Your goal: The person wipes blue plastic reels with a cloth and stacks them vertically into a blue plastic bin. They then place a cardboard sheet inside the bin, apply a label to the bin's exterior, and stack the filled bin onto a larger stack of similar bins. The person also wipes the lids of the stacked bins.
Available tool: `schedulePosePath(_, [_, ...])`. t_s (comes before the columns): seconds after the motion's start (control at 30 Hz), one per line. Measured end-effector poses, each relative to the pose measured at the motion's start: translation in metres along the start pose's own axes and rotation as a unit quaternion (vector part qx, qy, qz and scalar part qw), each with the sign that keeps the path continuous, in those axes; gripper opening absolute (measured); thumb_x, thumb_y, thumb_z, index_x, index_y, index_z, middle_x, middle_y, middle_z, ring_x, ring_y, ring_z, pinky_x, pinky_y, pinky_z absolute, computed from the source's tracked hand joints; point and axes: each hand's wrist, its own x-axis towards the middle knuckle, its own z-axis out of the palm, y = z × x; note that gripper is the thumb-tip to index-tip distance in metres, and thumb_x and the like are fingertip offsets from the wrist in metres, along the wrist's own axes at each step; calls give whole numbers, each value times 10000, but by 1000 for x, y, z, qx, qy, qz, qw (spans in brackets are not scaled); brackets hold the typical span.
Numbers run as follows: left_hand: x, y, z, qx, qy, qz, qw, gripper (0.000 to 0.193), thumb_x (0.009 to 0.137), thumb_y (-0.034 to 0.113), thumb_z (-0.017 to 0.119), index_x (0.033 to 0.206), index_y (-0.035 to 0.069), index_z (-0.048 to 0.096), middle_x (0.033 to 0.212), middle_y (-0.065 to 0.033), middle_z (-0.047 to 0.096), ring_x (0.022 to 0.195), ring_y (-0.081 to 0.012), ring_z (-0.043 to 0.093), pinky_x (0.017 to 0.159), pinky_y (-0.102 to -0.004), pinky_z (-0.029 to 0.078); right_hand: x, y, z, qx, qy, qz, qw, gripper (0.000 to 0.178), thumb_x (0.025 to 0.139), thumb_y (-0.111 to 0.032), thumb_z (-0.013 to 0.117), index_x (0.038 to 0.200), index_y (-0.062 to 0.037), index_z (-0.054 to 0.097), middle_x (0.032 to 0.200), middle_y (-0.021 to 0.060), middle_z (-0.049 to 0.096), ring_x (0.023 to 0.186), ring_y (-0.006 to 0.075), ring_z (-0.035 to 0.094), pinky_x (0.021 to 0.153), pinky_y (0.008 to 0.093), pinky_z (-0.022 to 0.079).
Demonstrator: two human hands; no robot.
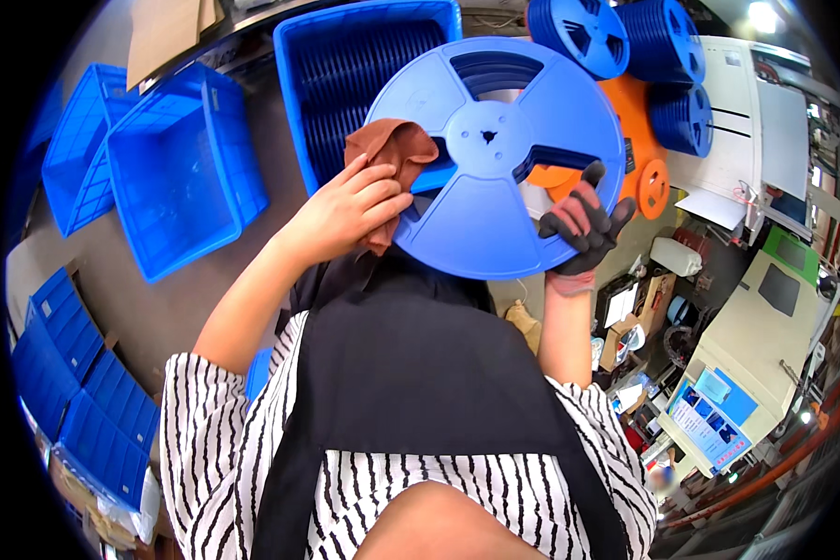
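Note:
A large blue plastic reel (481, 219) with a round hub and cut-out windows is held up in front of me, its flat face toward me. My right hand (583, 229), in a grey and pink glove, grips its lower right rim, with fingers at a window. My left hand (359, 205) is bare and closed on a brown cloth (392, 149), which touches the reel's left edge. Part of the cloth hangs below the fingers. Layered blue edges show through the reel's top window; whether they belong to more held reels I cannot tell.
Behind the reel, a blue bin (294, 93) holds rows of blue reels. More reels (579, 35) are stacked by an orange surface (625, 103) at the far right. Blue bins (182, 177) stand at the left, with more blue containers (103, 439) below. Machines (737, 327) line the right.

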Motion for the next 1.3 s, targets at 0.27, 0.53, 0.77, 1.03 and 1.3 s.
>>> schedulePosePath(0.27, [-31,-1,2,-85,26,-42,995,584,636,101,747,1195,78,580,1209,-98,600,1218,-325,539,916,-401,523,24,11,21,-207,50,38,976,680,947,-507,534,1376,7,418,1082,102,632,726,171,564,785,330,503])
schedulePosePath(0.53, [-84,-14,10,-713,293,-356,528,371,861,142,671,1189,-2,573,979,-127,666,812,-197,667,671,-321,542,23,3,6,-423,118,32,898,596,958,-467,539,1302,14,475,999,114,661,772,186,630,683,325,496])
schedulePosePath(0.77, [-122,-26,25,-772,331,-333,429,380,863,108,643,1218,12,548,989,-139,671,897,-253,695,788,-358,572,19,2,1,-375,133,41,916,513,976,-410,530,1287,-2,499,900,78,663,717,165,616,653,308,494])
schedulePosePath(1.03, [-106,-46,25,-638,357,-439,522,365,894,129,619,1223,5,523,971,-90,646,783,-178,660,526,-276,501,16,5,-11,-352,142,52,924,500,988,-408,510,1284,-5,498,896,70,662,693,147,606,633,289,485])
schedulePosePath(1.3, [-80,-129,63,-243,187,-661,685,283,874,72,508,1148,12,554,929,-127,709,751,-238,696,644,-355,544,10,-3,-30,-362,195,60,910,464,983,-392,531,1240,-6,527,853,65,645,656,146,597,606,287,481])
